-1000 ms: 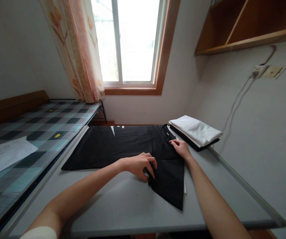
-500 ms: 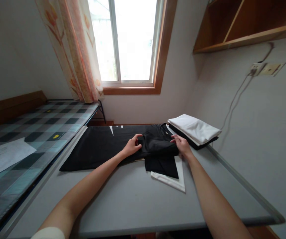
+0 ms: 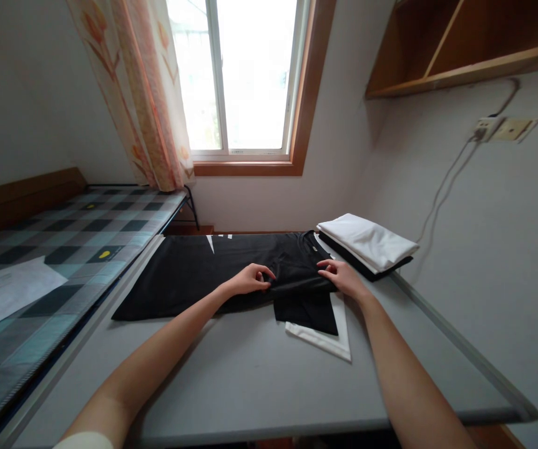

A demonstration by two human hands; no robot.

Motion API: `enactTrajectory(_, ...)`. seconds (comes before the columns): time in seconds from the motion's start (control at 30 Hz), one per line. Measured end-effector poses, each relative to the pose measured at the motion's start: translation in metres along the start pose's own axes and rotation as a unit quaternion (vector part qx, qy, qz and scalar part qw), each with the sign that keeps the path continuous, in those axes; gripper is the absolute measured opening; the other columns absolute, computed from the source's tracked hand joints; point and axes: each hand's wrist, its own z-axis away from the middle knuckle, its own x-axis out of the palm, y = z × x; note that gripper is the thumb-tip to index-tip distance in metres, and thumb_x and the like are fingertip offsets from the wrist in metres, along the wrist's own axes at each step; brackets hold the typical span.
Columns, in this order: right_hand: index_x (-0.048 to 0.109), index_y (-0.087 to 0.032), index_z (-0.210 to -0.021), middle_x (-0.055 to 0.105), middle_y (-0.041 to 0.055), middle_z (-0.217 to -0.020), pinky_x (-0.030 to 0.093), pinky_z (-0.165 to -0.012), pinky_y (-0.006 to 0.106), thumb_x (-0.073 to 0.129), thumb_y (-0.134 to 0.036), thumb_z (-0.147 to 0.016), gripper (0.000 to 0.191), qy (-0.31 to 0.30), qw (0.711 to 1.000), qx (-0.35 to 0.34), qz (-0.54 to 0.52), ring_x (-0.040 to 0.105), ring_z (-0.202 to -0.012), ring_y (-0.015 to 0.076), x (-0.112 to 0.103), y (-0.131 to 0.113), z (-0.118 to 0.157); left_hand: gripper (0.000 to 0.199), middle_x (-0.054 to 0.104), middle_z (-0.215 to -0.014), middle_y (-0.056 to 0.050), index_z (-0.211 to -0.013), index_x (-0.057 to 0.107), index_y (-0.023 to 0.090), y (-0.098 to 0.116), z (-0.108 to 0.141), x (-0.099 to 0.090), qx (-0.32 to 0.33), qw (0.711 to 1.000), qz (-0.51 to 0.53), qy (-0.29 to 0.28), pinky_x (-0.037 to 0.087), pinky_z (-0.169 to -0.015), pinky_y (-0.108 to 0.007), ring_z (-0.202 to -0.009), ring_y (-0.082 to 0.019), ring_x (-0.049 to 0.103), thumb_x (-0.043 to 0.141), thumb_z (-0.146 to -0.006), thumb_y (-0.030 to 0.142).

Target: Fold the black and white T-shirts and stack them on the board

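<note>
A black shirt (image 3: 203, 274) lies spread sideways on the grey table (image 3: 250, 386), its collar toward the right. Near the middle of the shirt, my left hand (image 3: 253, 279) rests on the fabric, thumb and fingers curved and a little apart. My right hand (image 3: 339, 275) is at the shirt's right edge just below the collar, fingers apart over the cloth. A black sleeve (image 3: 309, 313) hangs toward me, on top of a white sleeve (image 3: 325, 346) that sticks out underneath.
Folded white and black clothes (image 3: 367, 243) are stacked at the table's back right. To the left is a bed with a checked mattress (image 3: 82, 234) and a paper sheet (image 3: 14, 290). A window, a curtain and a wall shelf (image 3: 479, 43) stand beyond.
My left hand has moved slightly right along the cloth. My right hand has shifted a little, and the raised fabric between the hands now lies flatter.
</note>
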Motion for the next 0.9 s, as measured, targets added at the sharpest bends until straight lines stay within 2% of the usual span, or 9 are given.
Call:
enactTrajectory(0.1, 0.071, -0.020, -0.092, 0.065, 0.0007, -0.066, 0.044, -0.058, 0.027, 0.059, -0.037, -0.078, 0.025, -0.009, 0.998, 0.002, 0.056, 0.059, -0.060, 0.0157, 0.004, -0.002, 0.001, 0.032, 0.057, -0.066, 0.002, -0.104, 0.070, 0.016, 0.004, 0.003, 0.000, 0.018, 0.998, -0.052, -0.015, 0.041, -0.055, -0.022, -0.057, -0.010, 0.051, 0.065, -0.075, 0.030)
enactTrajectory(0.2, 0.070, -0.020, -0.097, 0.069, 0.0049, -0.080, 0.047, -0.071, 0.031, 0.056, -0.032, -0.083, 0.023, 0.029, 0.989, -0.007, 0.146, 0.064, -0.077, 0.0198, 0.010, -0.013, 0.003, 0.035, 0.058, -0.102, -0.006, -0.103, 0.071, 0.023, 0.008, 0.006, 0.004, 0.074, 0.983, -0.161, 0.052, 0.048, -0.082, -0.032, -0.090, -0.019, 0.058, 0.072, -0.069, 0.029)
enactTrajectory(0.27, 0.070, -0.020, -0.102, 0.069, 0.0092, -0.097, 0.046, -0.082, 0.036, 0.053, -0.030, -0.086, 0.025, 0.075, 0.975, -0.035, 0.207, 0.063, -0.095, 0.0243, 0.016, -0.026, 0.004, 0.037, 0.049, -0.126, -0.010, -0.104, 0.071, 0.026, 0.011, 0.009, 0.007, 0.111, 0.961, -0.230, 0.102, 0.038, -0.101, -0.043, -0.118, -0.028, 0.049, 0.075, -0.067, 0.030)
enactTrajectory(0.33, 0.069, -0.020, -0.107, 0.067, 0.0113, -0.109, 0.043, -0.091, 0.041, 0.049, -0.031, -0.089, 0.029, 0.092, 0.965, -0.078, 0.233, 0.059, -0.107, 0.0267, 0.025, -0.041, 0.005, 0.037, 0.044, -0.138, -0.009, -0.108, 0.069, 0.028, 0.012, 0.010, 0.010, 0.141, 0.947, -0.269, 0.104, 0.028, -0.108, -0.049, -0.131, -0.032, 0.039, 0.073, -0.071, 0.032)
enactTrajectory(0.43, 0.067, -0.021, -0.115, 0.063, 0.0105, -0.123, 0.039, -0.100, 0.042, 0.043, -0.035, -0.094, 0.035, 0.059, 0.963, -0.148, 0.219, 0.055, -0.117, 0.0252, 0.042, -0.059, 0.005, 0.048, 0.044, -0.145, -0.009, -0.126, 0.059, 0.030, 0.011, 0.010, 0.015, 0.168, 0.943, -0.284, 0.038, 0.024, -0.111, -0.048, -0.135, -0.030, 0.038, 0.066, -0.079, 0.035)
enactTrajectory(0.53, 0.058, -0.022, -0.131, 0.051, 0.0096, -0.141, 0.035, -0.107, 0.042, 0.034, -0.043, -0.097, 0.047, -0.013, 0.962, -0.174, 0.210, 0.044, -0.132, 0.0248, 0.057, -0.063, 0.006, 0.064, 0.038, -0.151, -0.013, -0.143, 0.041, 0.026, 0.004, 0.009, 0.019, 0.151, 0.944, -0.294, -0.003, 0.020, -0.113, -0.050, -0.139, -0.029, 0.034, 0.059, -0.083, 0.043)
enactTrajectory(0.7, 0.039, -0.026, -0.147, 0.031, 0.0078, -0.154, 0.026, -0.112, 0.049, 0.028, -0.058, -0.095, 0.062, -0.113, 0.955, -0.094, 0.257, 0.026, -0.142, 0.0293, 0.065, -0.052, 0.010, 0.069, 0.028, -0.155, -0.012, -0.149, 0.031, 0.022, -0.008, 0.011, 0.023, 0.136, 0.937, -0.322, -0.003, 0.014, -0.117, -0.048, -0.144, -0.027, 0.025, 0.046, -0.089, 0.055)
enactTrajectory(0.8, 0.035, -0.028, -0.148, 0.026, 0.0063, -0.156, 0.020, -0.114, 0.051, 0.028, -0.061, -0.094, 0.064, -0.133, 0.950, -0.067, 0.273, 0.021, -0.144, 0.0293, 0.064, -0.050, 0.011, 0.069, 0.028, -0.155, -0.011, -0.149, 0.030, 0.023, -0.010, 0.012, 0.025, 0.139, 0.931, -0.337, 0.003, 0.010, -0.118, -0.047, -0.145, -0.025, 0.021, 0.042, -0.091, 0.057)
enactTrajectory(0.9, 0.034, -0.029, -0.148, 0.026, 0.0063, -0.156, 0.020, -0.114, 0.051, 0.030, -0.062, -0.093, 0.064, -0.135, 0.950, -0.061, 0.274, 0.020, -0.144, 0.0288, 0.064, -0.052, 0.012, 0.070, 0.025, -0.156, -0.010, -0.150, 0.029, 0.024, -0.010, 0.012, 0.025, 0.134, 0.932, -0.338, -0.002, 0.008, -0.118, -0.045, -0.146, -0.024, 0.018, 0.041, -0.091, 0.060)
